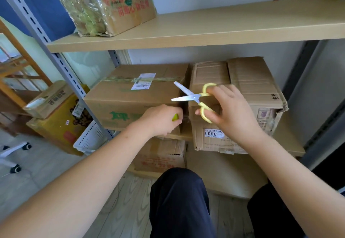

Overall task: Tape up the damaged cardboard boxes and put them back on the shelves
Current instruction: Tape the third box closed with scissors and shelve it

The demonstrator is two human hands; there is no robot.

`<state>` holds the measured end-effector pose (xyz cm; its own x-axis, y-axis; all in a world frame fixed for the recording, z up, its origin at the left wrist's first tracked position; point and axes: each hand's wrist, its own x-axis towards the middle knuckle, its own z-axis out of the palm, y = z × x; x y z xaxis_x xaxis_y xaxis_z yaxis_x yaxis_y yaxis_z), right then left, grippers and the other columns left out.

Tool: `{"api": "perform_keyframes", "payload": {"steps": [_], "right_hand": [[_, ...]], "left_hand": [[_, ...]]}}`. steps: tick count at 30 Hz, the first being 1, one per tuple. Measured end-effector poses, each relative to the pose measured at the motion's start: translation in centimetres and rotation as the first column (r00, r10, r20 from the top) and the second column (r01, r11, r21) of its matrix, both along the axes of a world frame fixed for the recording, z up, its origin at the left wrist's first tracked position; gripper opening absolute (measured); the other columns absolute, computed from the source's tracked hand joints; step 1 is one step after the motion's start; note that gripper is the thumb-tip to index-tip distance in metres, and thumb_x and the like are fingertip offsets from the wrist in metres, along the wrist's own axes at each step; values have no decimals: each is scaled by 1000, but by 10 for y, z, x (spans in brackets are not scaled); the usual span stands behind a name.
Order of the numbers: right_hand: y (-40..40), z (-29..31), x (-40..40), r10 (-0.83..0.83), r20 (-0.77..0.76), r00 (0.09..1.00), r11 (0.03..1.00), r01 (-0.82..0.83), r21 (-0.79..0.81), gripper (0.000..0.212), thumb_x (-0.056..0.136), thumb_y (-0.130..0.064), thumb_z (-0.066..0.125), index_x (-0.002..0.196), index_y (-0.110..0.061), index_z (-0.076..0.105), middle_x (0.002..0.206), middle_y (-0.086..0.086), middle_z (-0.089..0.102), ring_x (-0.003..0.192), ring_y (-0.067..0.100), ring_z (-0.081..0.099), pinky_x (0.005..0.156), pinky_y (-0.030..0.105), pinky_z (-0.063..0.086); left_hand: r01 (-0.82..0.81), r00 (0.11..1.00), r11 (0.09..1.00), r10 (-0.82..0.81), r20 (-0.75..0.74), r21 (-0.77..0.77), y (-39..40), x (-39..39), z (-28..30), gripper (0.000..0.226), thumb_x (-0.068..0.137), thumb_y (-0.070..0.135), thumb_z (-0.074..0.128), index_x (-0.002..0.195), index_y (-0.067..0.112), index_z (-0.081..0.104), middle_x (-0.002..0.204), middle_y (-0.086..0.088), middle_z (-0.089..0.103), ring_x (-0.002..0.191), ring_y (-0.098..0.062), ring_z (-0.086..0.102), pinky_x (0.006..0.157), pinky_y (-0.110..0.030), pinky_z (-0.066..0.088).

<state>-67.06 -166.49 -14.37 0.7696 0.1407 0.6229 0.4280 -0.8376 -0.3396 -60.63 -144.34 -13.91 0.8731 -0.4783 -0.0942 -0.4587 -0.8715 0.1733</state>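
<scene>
While my right hand (231, 110) holds the yellow-handled scissors (196, 99) with fingers through the loops and the steel blades spread wide, my left hand (160, 120) is curled shut around something small and yellow-green, only a sliver of which shows at the knuckles. I cannot tell what it is; I would guess a tape holder. A thin dark line seems to run from that fist toward the gap between the two boxes on the middle shelf, perhaps a stretched strip of tape, though it is too faint to be sure.

Both boxes sit on the pale wooden middle shelf (291, 144). The brown carton with green print and a white shipping label (130, 96) lies to the left, and the worn brown carton with the torn right corner and the "1060" sticker (242, 107) sits just beside it.

Risks as I judge them: the open blades point left across the labelled carton, above my left fist, so a hurried closing cut could nick the fingers or score the cardboard. If the strip really is tape, slack in it could let it fold onto itself before the cut. The worn carton overhangs the shelf edge, so pressing on its front could tip it forward.
</scene>
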Motion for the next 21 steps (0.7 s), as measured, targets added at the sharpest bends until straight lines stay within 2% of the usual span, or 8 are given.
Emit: {"api": "perform_keyframes", "payload": {"steps": [2, 4, 7, 9, 11, 13, 17, 21], "right_hand": [[14, -16, -33, 131, 21, 991, 964, -132, 231, 32, 89, -62, 55, 104, -33, 52, 95, -18, 55, 87, 8, 50, 72, 23, 42], [33, -55, -61, 285, -175, 942, 880, -185, 438, 29, 91, -64, 49, 101, -37, 52, 91, -15, 57, 81, 8, 57, 68, 22, 47], [52, -115, -67, 350, -489, 799, 849, -50, 526, 29, 91, -56, 53, 100, -29, 56, 85, -10, 57, 72, 7, 53, 69, 37, 51], [56, -138, -57, 378, -567, 732, 799, 51, 599, 20, 94, -48, 56, 96, -28, 58, 81, -12, 60, 69, 2, 53, 69, 29, 47], [59, -148, -46, 413, -586, 697, 736, 123, 666, 14, 95, -46, 57, 94, -33, 59, 80, -19, 64, 71, -4, 57, 70, 16, 43], [64, -152, -34, 422, -582, 695, 709, 147, 690, 15, 95, -49, 55, 93, -35, 60, 78, -21, 64, 73, -5, 58, 68, 11, 43], [76, -146, -16, 454, -545, 704, 638, 170, 751, 12, 97, -43, 55, 91, -37, 63, 74, -21, 61, 72, -3, 56, 73, 22, 46], [82, -139, -8, 463, -475, 748, 583, 147, 799, 13, 95, -40, 61, 89, -29, 67, 74, -14, 58, 72, 6, 54, 72, 26, 48]], "left_hand": [[-11, 1000, 1000, 10, -14, -27, 1, 2, -1, 10, 98, 40, 48, 91, 41, 56, 66, 10, 67, 47, 0, 63, 52, -23, 43], [-10, 999, 999, 8, -32, -53, 2, 2, -3, 11, 98, 42, 52, 88, 41, 56, 66, 11, 68, 49, 2, 63, 51, -23, 43], [10, 998, 998, -14, -56, -67, 3, 3, -5, 11, 98, 42, 51, 88, 42, 56, 67, 11, 68, 50, 0, 64, 51, -22, 45], [24, 998, 998, -28, -51, -60, 4, 5, -5, 11, 98, 42, 51, 89, 43, 56, 67, 11, 68, 50, 0, 64, 52, -23, 45], [29, 998, 998, -32, -54, -54, 6, 8, -3, 10, 98, 43, 51, 89, 43, 56, 66, 11, 68, 49, 0, 64, 53, -24, 45], [33, 998, 998, -35, -57, -47, 7, 10, -2, 10, 97, 43, 51, 89, 43, 56, 64, 12, 69, 49, -1, 64, 54, -25, 45], [36, 996, 999, -39, -76, -36, 9, 13, -1, 9, 97, 43, 51, 90, 42, 57, 61, 17, 68, 48, -1, 64, 55, -25, 46], [22, 997, 1000, -23, -74, -14, 13, 13, -2, 9, 98, 41, 51, 91, 41, 57, 60, 15, 68, 48, -1, 64, 57, -26, 47]]}}
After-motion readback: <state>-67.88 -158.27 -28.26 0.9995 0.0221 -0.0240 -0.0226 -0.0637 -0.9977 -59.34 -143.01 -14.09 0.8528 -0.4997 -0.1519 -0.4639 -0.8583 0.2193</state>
